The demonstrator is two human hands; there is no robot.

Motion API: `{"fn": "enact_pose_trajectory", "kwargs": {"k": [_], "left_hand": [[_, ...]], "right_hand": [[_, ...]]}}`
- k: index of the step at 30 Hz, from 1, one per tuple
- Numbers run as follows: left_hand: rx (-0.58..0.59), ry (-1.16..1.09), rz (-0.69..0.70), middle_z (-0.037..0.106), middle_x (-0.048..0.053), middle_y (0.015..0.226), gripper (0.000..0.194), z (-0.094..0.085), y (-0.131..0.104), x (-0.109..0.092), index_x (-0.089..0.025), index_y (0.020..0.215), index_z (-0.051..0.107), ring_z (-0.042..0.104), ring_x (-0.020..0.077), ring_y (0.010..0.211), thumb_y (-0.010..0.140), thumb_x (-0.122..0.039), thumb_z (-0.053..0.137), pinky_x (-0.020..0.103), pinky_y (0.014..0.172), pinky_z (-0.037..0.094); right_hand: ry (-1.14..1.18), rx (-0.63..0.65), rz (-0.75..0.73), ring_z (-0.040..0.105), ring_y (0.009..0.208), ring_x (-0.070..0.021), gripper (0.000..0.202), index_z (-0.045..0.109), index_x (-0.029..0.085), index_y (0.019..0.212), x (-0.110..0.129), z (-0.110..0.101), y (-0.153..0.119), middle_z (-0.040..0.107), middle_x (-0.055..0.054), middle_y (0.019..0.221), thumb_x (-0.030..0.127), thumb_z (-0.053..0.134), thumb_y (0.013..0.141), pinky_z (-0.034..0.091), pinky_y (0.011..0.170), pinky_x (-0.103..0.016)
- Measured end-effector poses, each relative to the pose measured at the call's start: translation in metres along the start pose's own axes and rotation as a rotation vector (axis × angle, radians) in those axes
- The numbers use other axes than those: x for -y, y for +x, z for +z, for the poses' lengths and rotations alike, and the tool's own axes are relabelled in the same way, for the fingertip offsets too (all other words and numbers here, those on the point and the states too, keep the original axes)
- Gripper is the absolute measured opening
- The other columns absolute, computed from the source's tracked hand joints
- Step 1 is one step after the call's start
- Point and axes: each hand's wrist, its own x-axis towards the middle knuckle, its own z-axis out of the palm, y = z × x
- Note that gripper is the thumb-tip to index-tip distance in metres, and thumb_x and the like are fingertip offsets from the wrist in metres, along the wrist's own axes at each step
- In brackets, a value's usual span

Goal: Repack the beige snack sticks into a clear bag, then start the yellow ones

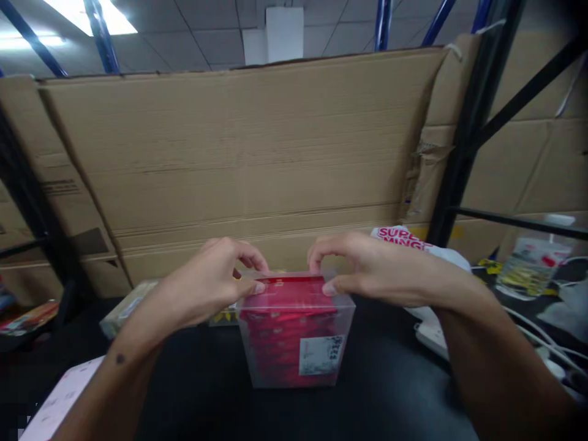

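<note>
A clear plastic box [343,318] stands upright on the black tabletop before me, filled with a stack of red packets [275,343]. A white label [321,355] with a printed code is on its front. At the box's top left, my left hand [234,275] is closed, thumb on the near side and fingers over the far edge. Opposite it, my right hand [346,266] pinches the top right in the same way, its thumb low and index finger bent behind. Whether the fingertips press on a lid flap or the top packet is hard to make out.
Cardboard sheets [257,147] wall off the back between dark rack posts [473,122]. At right are a white bag [404,237] with red print, a clear bottle [533,263] and white cables [542,337]. A pale box [124,309] and a pinkish-white flat item [64,398] lie at left.
</note>
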Motion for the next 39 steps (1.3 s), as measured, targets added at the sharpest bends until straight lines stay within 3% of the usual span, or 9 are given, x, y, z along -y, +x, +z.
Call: {"fn": "enact_pose_trajectory", "kwargs": {"k": [9, 13, 17, 23, 32, 39], "left_hand": [[-0.086, 0.094, -0.03, 0.079, 0.003, 0.089, 0.013, 0.005, -0.006, -0.011, -0.023, 0.089, 0.078, 0.071, 0.0205, 0.076, 0.083, -0.029, 0.068, 0.028, 0.065, 0.048], [-0.062, 0.071, -0.008, 0.078, 0.002, 0.086, 0.011, 0.005, -0.005, -0.012, -0.023, 0.084, 0.079, 0.071, 0.0197, 0.076, 0.083, -0.026, 0.068, 0.028, 0.065, 0.048], [-0.017, 0.069, 0.03, 0.077, 0.002, 0.084, 0.013, 0.004, -0.007, -0.009, -0.023, 0.085, 0.079, 0.069, 0.0185, 0.072, 0.085, -0.028, 0.067, 0.028, 0.064, 0.047], [-0.024, 0.14, 0.138, 0.079, 0.004, 0.105, 0.018, 0.0, -0.016, -0.01, -0.023, 0.093, 0.081, 0.071, 0.0218, 0.094, 0.09, -0.03, 0.065, 0.028, 0.079, 0.051], [0.033, 0.262, 0.203, 0.076, 0.004, 0.12, 0.03, -0.003, -0.024, -0.004, -0.028, 0.116, 0.077, 0.07, 0.0248, 0.111, 0.099, -0.035, 0.053, 0.033, 0.097, 0.051], [0.148, 0.319, 0.177, 0.065, 0.006, 0.144, 0.048, 0.003, -0.021, -0.001, -0.027, 0.149, 0.055, 0.064, 0.0251, 0.126, 0.105, -0.041, 0.042, 0.037, 0.11, 0.045]], "right_hand": [[-0.166, -0.121, 0.009, 0.062, 0.097, -0.0222, 0.012, 0.067, 0.024, 0.095, 0.015, 0.01, -0.012, 0.07, -0.003, 0.101, 0.018, 0.059, 0.089, 0.044, 0.087, -0.033], [-0.174, -0.08, 0.008, 0.06, 0.087, -0.0208, 0.009, 0.064, 0.023, 0.09, 0.023, 0.014, -0.016, 0.068, -0.003, 0.093, 0.019, 0.056, 0.091, 0.042, 0.078, -0.033], [-0.229, -0.041, 0.008, 0.059, 0.088, -0.0211, 0.013, 0.063, 0.022, 0.088, 0.03, 0.014, -0.021, 0.068, -0.004, 0.095, 0.016, 0.053, 0.094, 0.04, 0.073, -0.032], [-0.281, -0.015, -0.025, 0.062, 0.084, -0.0205, 0.013, 0.064, 0.023, 0.09, 0.035, 0.013, -0.03, 0.069, -0.002, 0.091, 0.019, 0.053, 0.096, 0.042, 0.07, -0.032], [-0.344, -0.093, -0.114, 0.071, 0.092, -0.0262, 0.021, 0.074, 0.022, 0.108, 0.02, 0.014, -0.035, 0.077, -0.008, 0.102, 0.031, 0.061, 0.094, 0.054, 0.086, -0.038], [-0.345, -0.075, -0.079, 0.073, 0.09, -0.0243, 0.022, 0.076, 0.021, 0.107, 0.015, 0.025, -0.023, 0.079, -0.008, 0.099, 0.027, 0.058, 0.095, 0.055, 0.085, -0.034]]}}
